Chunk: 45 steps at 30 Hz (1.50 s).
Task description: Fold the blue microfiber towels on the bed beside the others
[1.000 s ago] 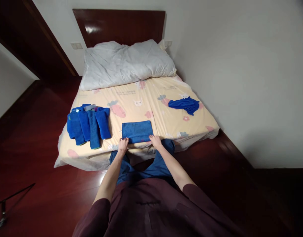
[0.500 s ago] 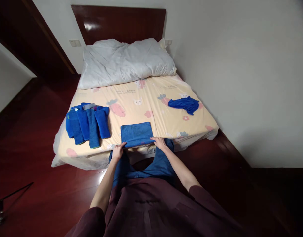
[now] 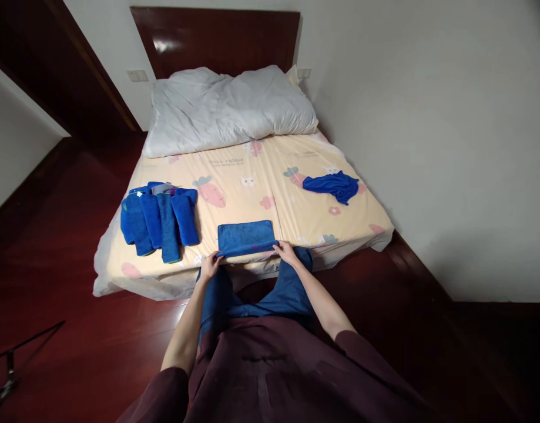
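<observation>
My left hand (image 3: 209,265) and right hand (image 3: 286,252) now pinch the flat blue folded towel's (image 3: 245,237) near corners, seemingly lifted since pressing flat.

The near edge of the folded towel (image 3: 247,237) was hidden partly under the fingertips of the left hand (image 3: 209,265) and the right hand (image 3: 288,253), so their grip could not be told. The small grey thing (image 3: 163,188) behind the rolled towels (image 3: 159,218) was mostly covered. The stand (image 3: 7,364) was cut off by the left edge.
</observation>
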Motion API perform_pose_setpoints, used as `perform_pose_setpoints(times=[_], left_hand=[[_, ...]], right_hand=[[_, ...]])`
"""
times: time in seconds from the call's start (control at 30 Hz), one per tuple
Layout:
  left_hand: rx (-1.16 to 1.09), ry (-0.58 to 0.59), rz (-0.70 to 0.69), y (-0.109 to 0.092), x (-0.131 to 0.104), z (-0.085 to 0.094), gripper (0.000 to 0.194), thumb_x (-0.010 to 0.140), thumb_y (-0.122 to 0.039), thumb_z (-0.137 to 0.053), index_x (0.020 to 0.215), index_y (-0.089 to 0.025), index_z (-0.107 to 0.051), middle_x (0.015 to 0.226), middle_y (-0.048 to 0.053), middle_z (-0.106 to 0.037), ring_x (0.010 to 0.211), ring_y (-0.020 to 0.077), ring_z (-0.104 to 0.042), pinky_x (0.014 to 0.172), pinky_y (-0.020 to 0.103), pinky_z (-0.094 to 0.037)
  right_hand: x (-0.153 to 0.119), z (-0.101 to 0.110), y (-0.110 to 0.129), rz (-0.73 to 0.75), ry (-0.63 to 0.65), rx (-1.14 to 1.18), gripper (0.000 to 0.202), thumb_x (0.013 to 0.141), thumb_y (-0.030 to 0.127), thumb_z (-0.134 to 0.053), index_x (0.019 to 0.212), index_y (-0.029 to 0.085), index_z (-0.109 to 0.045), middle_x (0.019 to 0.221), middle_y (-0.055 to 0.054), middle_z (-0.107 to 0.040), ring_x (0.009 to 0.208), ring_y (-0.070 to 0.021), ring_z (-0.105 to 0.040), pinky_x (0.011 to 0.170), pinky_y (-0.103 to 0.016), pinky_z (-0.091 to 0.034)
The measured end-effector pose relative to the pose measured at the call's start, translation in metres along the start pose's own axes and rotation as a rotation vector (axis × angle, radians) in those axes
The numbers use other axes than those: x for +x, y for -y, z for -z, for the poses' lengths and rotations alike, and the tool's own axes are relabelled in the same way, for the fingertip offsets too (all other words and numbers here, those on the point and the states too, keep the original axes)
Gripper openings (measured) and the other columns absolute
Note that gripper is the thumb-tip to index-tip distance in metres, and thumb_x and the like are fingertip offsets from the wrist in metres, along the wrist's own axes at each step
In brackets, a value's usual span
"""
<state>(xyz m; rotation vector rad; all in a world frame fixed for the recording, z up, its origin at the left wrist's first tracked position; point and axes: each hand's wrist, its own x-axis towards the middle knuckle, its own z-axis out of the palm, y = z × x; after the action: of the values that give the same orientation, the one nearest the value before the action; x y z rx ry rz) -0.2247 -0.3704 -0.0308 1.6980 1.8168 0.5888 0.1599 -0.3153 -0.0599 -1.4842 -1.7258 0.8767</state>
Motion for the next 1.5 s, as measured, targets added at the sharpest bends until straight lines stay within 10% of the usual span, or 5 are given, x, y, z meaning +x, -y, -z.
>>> perform_pose_setpoints(times=[0.53, 1.5], left_hand=[[-0.137, -0.155, -0.005, 0.009, 0.019, -0.007, 0.037, 0.089, -0.052, -0.055, 0.105, -0.02, -0.064, 0.073, 0.002, -0.067, 0.07, 0.0216, -0.066, 0.072, 0.032, -0.052], [-0.002, -0.102, 0.131, 0.011, 0.04, -0.011, 0.024, 0.095, -0.043, -0.053, 0.101, -0.021, -0.063, 0.095, 0.011, -0.078, 0.093, 0.0275, -0.075, 0.083, 0.035, -0.054]], right_hand=[[0.009, -0.009, -0.007, -0.047, -0.021, 0.11, 0.054, 0.083, 0.075, -0.049, 0.064, 0.026, -0.036, 0.061, 0.003, -0.043, 0.061, -0.0157, -0.046, 0.061, -0.028, -0.04], [0.023, -0.012, 0.006, -0.215, -0.082, -0.097, 0.04, 0.09, 0.052, -0.061, 0.062, 0.024, -0.052, 0.065, -0.004, -0.064, 0.07, -0.0219, -0.062, 0.066, -0.029, -0.044]])
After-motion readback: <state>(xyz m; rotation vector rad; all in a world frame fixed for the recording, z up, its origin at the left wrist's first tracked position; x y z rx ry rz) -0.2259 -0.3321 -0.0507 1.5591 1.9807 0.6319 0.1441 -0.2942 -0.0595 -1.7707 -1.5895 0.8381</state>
